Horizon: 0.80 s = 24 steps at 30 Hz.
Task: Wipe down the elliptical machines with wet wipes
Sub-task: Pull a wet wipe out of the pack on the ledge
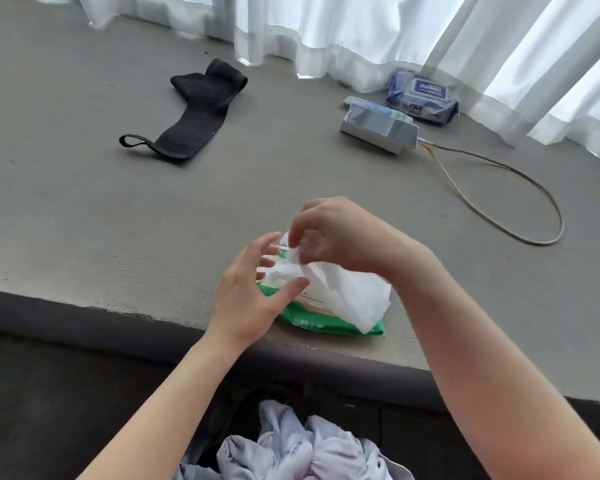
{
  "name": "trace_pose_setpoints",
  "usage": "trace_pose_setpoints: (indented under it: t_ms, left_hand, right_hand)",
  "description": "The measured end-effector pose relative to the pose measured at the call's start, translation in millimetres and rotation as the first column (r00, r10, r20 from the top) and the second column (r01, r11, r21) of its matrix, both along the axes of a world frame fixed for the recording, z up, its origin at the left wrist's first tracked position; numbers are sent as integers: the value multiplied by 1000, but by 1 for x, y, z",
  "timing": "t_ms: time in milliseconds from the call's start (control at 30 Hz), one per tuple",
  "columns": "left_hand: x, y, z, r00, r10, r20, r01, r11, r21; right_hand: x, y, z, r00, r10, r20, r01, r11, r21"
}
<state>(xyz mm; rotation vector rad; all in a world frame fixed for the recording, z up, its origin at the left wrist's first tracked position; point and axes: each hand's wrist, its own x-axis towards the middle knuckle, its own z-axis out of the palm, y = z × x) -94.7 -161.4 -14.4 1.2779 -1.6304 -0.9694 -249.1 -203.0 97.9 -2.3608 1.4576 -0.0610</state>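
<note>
A grey ledge [84, 209] is filling most of the frame, with white curtains [361, 36] hanging along the top. In the upper left a black strap [194, 112] is lying flat. In the upper right a silver box [378, 128] is sitting with a cable [520, 188] looping off to the right, and a blue pack [423, 98] is lying just behind it against the curtain hem. No elliptical is showing anywhere, so the wiping itself is not yet begun.

At lower centre, near the ledge's front edge, a green pack [326, 323] of wet wipes is lying flat. A white wipe [343, 289] is rising out of its top, crumpled and draping over the pack's right side.

The right hand [340, 233] is pinching the wipe's upper edge between thumb and curled fingers. The left hand [250, 289] is hovering at the pack's left end with fingers spread and relaxed, gripping nothing; whether its fingertips are touching the pack is hard to tell.

The step in hand looks like pulling one wipe free. To do it well, the left hand should be pressing the pack flat while the right is drawing the wipe up and away steadily, so that only one sheet is coming out and the next is staying tucked in. Closing the flap afterwards would be keeping the rest moist.
</note>
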Motion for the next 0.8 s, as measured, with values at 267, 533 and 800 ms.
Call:
trace_pose_setpoints:
  t_ms: [267, 533, 800]
  left_hand:
    - [-8, -1, -14, 993, 74, 93, -69, 996, -52]
    - [-8, -11, -35, 940, 41, 339, 78, 941, -330]
    - [3, -16, -28, 957, -65, 284, 130, 968, -216]
  right_hand:
    - [-32, 6, 3, 964, -141, 227, 127, 989, 76]
    - [-96, 44, 42, 843, -314, 437, 332, 943, 36]
    - [-64, 30, 52, 953, -209, 222, 200, 978, 59]
